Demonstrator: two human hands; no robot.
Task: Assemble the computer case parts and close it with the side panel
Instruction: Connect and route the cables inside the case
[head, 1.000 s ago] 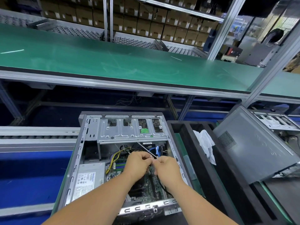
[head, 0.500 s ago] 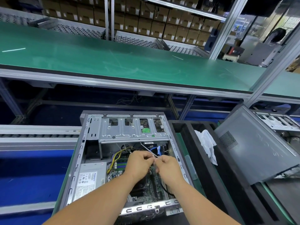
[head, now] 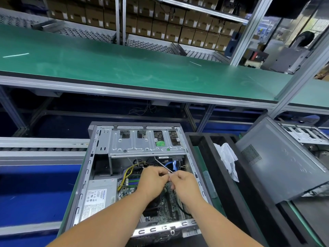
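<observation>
Left hand [head: 154, 179], right hand [head: 183, 184] pinch cable tie [head: 164, 166] over open case [head: 85, 175].

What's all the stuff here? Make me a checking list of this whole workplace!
Surface: open computer case lies flat on the roller line, with a green bench behind.
Job's things: side panel is off, leaning tilted to the right; power supply and motherboard sit inside the case.
Clutter: white cloth in a black tray.
Grippers: left hand and right hand meet over the motherboard, pinching a thin white strip.
Cables: yellow wires, blue cable, black cable.
Surroundings: shelves of cardboard boxes; another open case far right.
</observation>
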